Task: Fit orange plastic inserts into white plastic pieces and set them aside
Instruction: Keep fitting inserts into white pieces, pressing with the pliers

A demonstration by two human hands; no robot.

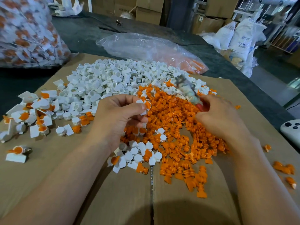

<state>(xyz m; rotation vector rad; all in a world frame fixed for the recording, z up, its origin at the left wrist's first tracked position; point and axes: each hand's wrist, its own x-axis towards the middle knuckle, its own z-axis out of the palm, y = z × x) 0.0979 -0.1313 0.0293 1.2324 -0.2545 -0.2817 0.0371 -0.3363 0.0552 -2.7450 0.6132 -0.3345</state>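
I'm on one feed, the head camera, sitting above the work and tipped forward and down. It's close in: both forearms run up from the bottom edge, and the left hand (120, 114) and right hand (217, 117) land mid-frame over the cardboard sheet (126, 200). The lens is wide, so the dark table (84, 34) and stacked boxes (147, 13) curve along the top.

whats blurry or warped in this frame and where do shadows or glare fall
Head view: the tool in the right hand is smeared by motion; the filled bag at far left is soft; wide-angle bending curves the table edge; a dark shadow lies on the cardboard at bottom centre; glare streaks the clear bag.
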